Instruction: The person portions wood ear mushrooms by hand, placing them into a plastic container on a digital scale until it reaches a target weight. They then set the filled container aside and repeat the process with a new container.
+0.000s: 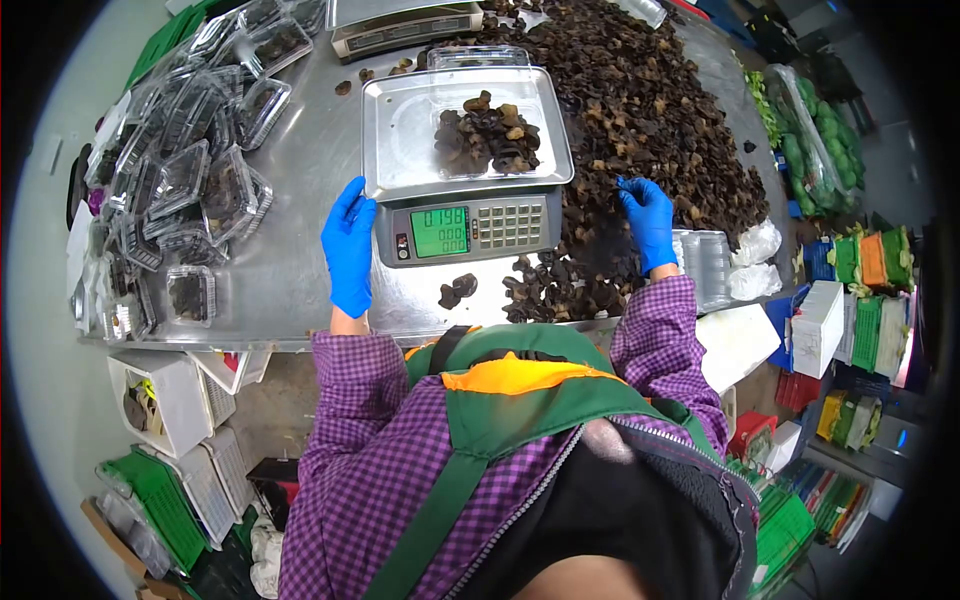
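Note:
A digital scale (470, 228) with a green lit display stands on the steel table, its metal pan (395, 130) facing up. Dark wood ear mushrooms (488, 138) lie heaped on the pan, in or on what may be a clear tray. My left hand (348, 250), in a blue glove, is beside the scale's left edge, fingers extended and slightly apart, holding nothing. Over the large mushroom pile (640, 110), my blue-gloved right hand (650, 222) has its fingertips drawn together at the pile's surface. Whatever is between them is too small to make out.
Clear plastic boxes (180, 180), some with dark contents, are heaped at the left. Behind stands a second scale (405, 35). A clear lid (478, 57) lies behind the pan. Clear trays (703, 268) and white crumpled bundles (757, 243) sit at the right. Crates (165, 400) stand below the table.

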